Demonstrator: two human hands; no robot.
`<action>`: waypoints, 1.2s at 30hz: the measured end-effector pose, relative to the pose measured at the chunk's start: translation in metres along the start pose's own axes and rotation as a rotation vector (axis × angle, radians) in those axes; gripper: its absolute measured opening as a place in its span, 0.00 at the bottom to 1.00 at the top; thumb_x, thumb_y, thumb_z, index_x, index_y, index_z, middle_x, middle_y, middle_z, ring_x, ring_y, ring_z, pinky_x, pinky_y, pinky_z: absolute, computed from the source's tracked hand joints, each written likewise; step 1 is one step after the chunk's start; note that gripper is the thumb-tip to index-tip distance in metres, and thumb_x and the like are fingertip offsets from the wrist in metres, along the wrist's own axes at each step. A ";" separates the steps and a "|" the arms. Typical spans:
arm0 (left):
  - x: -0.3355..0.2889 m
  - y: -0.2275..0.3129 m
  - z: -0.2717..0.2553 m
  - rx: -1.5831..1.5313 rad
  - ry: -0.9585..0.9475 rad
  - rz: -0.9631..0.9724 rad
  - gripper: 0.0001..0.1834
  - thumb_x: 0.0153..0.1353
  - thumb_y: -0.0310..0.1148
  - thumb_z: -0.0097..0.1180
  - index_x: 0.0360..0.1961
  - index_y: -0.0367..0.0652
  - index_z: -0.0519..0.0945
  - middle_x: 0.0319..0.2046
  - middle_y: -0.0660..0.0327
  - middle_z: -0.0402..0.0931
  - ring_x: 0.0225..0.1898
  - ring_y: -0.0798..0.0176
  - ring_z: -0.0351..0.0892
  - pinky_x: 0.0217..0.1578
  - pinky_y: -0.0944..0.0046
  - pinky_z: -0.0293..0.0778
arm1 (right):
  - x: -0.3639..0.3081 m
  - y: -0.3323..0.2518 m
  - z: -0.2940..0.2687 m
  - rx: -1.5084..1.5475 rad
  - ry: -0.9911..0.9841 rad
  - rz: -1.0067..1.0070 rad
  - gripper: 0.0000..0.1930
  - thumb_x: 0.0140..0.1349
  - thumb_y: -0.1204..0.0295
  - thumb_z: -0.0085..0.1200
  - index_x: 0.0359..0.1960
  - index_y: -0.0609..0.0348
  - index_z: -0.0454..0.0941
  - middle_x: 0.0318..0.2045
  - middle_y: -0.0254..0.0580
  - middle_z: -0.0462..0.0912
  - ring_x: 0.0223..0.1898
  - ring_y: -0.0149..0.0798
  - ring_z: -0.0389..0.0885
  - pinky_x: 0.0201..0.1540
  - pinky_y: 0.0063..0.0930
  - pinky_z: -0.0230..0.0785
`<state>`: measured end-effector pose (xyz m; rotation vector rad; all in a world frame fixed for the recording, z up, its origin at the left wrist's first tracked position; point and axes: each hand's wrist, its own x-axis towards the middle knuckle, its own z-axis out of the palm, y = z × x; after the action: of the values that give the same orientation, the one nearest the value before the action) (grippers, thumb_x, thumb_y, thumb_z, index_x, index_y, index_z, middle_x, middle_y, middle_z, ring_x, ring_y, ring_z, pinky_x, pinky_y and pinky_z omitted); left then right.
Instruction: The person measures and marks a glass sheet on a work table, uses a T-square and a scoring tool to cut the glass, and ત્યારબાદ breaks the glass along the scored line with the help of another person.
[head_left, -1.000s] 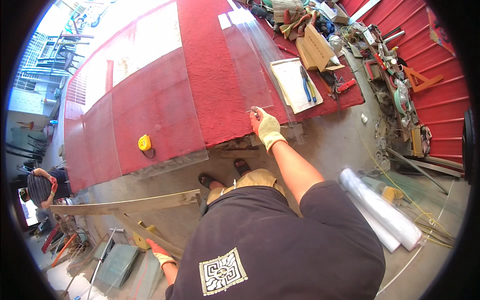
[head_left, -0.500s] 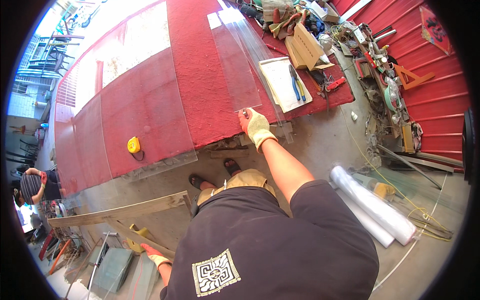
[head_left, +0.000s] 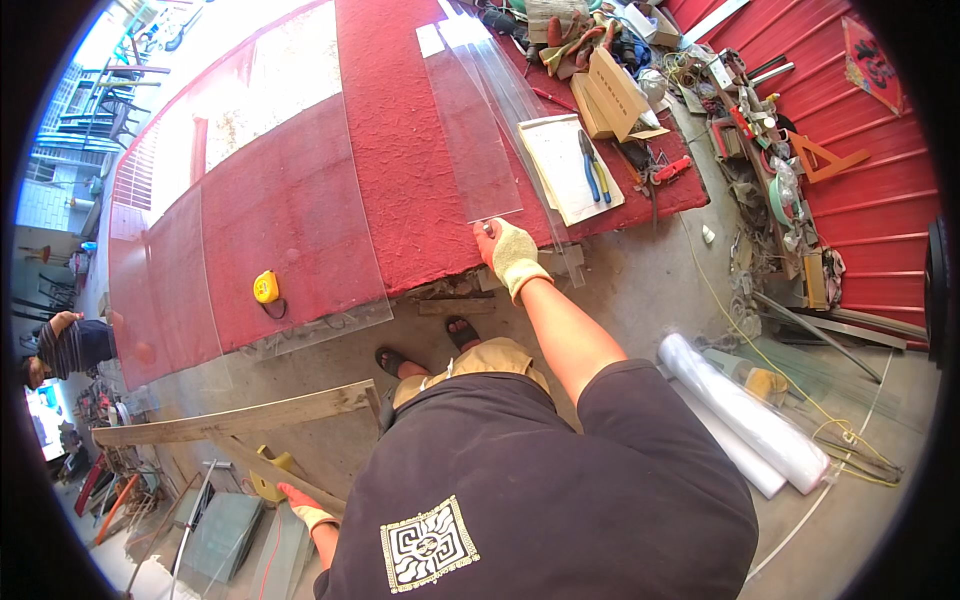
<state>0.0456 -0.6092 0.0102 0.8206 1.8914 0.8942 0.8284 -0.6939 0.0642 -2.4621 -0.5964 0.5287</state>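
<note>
My right hand (head_left: pixel 512 255), in a cream glove with an orange-red palm, is closed at the near edge of the red-covered table (head_left: pixel 400 190). A small dark object shows between its fingers, too small to name. Just beyond it lies a narrow clear glass strip (head_left: pixel 470 150). At lower left, my left hand (head_left: pixel 308 507), gloved alike, grips the slanting bar of a wooden frame (head_left: pixel 240 420); part of the hand is behind the bar. Beyond the frame, a large clear glass sheet (head_left: pixel 290 220) covers the table's left part and overhangs its near edge. On it rests a yellow tape measure (head_left: pixel 266 287).
Pliers (head_left: pixel 593 170) lie on a paper pad (head_left: pixel 565 200) beside a cardboard box (head_left: pixel 612 95) and piled tools. Plastic-wrapped rolls (head_left: pixel 745 410) lie on the floor at right, near a yellow cord. Glass panes (head_left: pixel 225 535) stand lower left. Another person (head_left: pixel 75 345) is at far left.
My right hand stays almost in place at the table edge. The wooden frame and my left hand have shifted very slightly. The person at far left has changed posture.
</note>
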 end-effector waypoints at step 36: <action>-0.027 0.033 0.010 -0.153 0.108 -0.129 0.44 0.68 0.77 0.41 0.64 0.50 0.75 0.52 0.61 0.80 0.45 0.55 0.79 0.42 0.51 0.78 | 0.027 0.036 0.040 0.227 0.018 0.068 0.23 0.69 0.47 0.56 0.42 0.56 0.86 0.35 0.51 0.89 0.39 0.51 0.89 0.45 0.42 0.78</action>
<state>0.0719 -0.6112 0.0457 0.5625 1.9172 1.0058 0.8420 -0.6906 0.0058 -2.2756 -0.4213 0.5681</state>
